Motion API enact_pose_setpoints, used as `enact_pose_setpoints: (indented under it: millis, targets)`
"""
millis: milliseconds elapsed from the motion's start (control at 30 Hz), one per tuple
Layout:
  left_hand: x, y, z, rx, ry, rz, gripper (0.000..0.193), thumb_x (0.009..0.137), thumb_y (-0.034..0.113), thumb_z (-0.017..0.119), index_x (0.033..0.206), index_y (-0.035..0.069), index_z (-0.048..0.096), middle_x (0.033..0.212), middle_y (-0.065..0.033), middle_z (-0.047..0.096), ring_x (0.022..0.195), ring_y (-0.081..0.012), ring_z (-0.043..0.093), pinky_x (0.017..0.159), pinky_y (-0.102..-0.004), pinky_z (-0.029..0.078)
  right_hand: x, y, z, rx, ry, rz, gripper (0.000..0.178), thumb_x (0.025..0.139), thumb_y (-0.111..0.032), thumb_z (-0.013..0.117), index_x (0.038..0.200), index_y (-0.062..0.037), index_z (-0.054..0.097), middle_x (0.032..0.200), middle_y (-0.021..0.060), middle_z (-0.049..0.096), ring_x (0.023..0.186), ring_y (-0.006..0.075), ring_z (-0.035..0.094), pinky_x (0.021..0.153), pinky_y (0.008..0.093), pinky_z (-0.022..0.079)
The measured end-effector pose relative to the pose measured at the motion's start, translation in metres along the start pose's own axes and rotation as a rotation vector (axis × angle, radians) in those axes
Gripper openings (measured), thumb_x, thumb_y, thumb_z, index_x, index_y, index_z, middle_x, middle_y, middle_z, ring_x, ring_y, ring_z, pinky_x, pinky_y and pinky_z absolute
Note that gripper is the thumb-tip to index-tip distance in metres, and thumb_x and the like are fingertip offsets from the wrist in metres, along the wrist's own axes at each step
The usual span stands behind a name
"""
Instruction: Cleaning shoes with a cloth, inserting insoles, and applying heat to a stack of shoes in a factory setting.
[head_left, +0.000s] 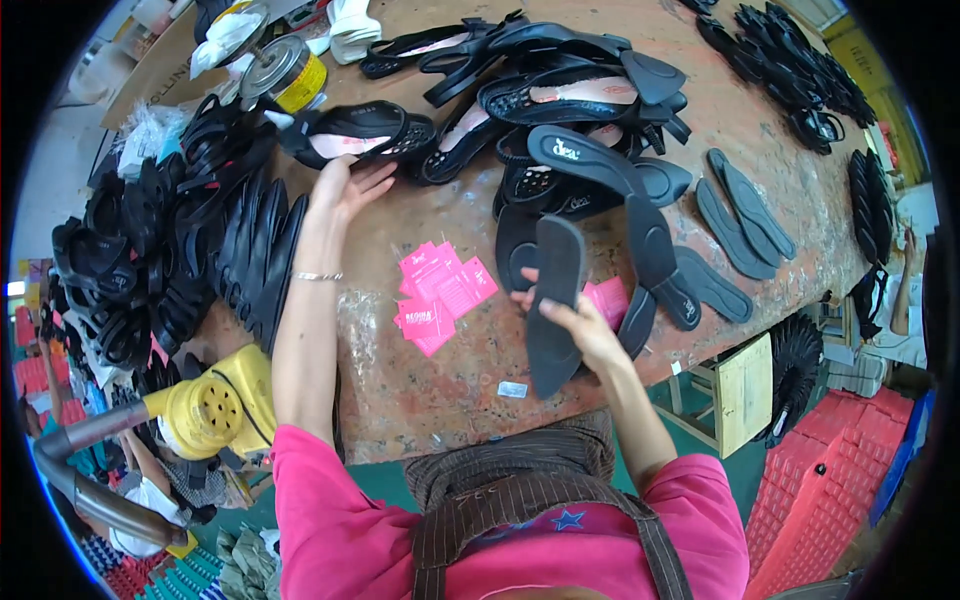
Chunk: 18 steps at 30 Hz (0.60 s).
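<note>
My left hand reaches to the far left of the table, its fingers stretched apart at the near edge of a black sandal with a pale pink inner sole. Whether it touches the sandal I cannot tell. My right hand grips a dark grey insole by its middle, held up above the table's near edge. Between my hands lies a loose pile of pink printed cards. More pink cards show behind my right hand. Several black insoles lie overlapping just beyond it.
Black shoes are heaped at the far middle of the worn table, others at the left. Grey insoles lie at the right. A glue can stands far left. A yellow machine is at the near left.
</note>
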<state>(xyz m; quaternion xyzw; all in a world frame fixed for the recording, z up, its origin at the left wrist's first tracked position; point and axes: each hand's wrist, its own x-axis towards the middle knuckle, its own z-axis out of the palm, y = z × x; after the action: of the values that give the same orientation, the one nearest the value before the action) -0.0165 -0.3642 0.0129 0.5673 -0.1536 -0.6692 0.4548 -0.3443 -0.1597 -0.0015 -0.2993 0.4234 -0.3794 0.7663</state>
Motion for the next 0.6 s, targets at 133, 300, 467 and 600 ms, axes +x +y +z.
enact_pose_setpoints:
  millis: [133, 300, 467, 600]
  targets:
    - [-0.112, 0.028, -0.032, 0.707, 0.17, 0.304, 0.024, 0.091, 0.016, 0.051, 0.105, 0.0, 0.062, 0.098, -0.0146, 0.068, 0.084, -0.0235, 0.068, 0.069, -0.0388, 0.06, -0.007, -0.015, -0.005, 0.072, -0.039, -0.087, 0.064, 0.09, -0.023, 0.063, 0.143, 0.0042, 0.04, 0.131, 0.019, 0.055, 0.124, 0.0294, 0.055, 0.108, 0.0379, 0.041]
    - [-0.244, 0.004, -0.04, 1.504, 0.152, 0.786, 0.027, 0.093, 0.009, 0.052, 0.119, 0.002, 0.057, 0.095, -0.0244, 0.068, 0.089, -0.0396, 0.066, 0.079, -0.0441, 0.051, -0.02, -0.037, 0.002, 0.029, -0.168, -0.271, 0.082, 0.096, -0.053, 0.051, 0.153, -0.0037, 0.02, 0.136, 0.0248, 0.049, 0.099, 0.0255, 0.063, 0.088, 0.0384, 0.052]
    - [-0.262, -0.11, -0.05, 1.58, -0.236, 0.387, 0.022, 0.086, 0.009, 0.064, 0.107, 0.004, 0.067, 0.11, -0.0192, 0.065, 0.097, -0.0385, 0.063, 0.081, -0.0425, 0.051, -0.042, -0.053, 0.039, -0.16, -0.185, -0.335, 0.086, 0.095, -0.067, 0.036, 0.149, -0.0003, 0.03, 0.139, 0.0235, 0.048, 0.099, 0.0214, 0.062, 0.085, 0.0335, 0.051]
    - [-0.27, -0.161, -0.072, 1.43, 0.075, 0.837, 0.017, 0.086, 0.011, 0.066, 0.101, 0.003, 0.068, 0.095, -0.0165, 0.068, 0.087, -0.0349, 0.066, 0.076, -0.0429, 0.051, -0.06, -0.042, 0.062, -1.226, -0.197, -0.761, 0.057, 0.093, -0.036, 0.055, 0.137, -0.0003, 0.052, 0.135, 0.017, 0.054, 0.11, 0.0271, 0.054, 0.092, 0.039, 0.042]
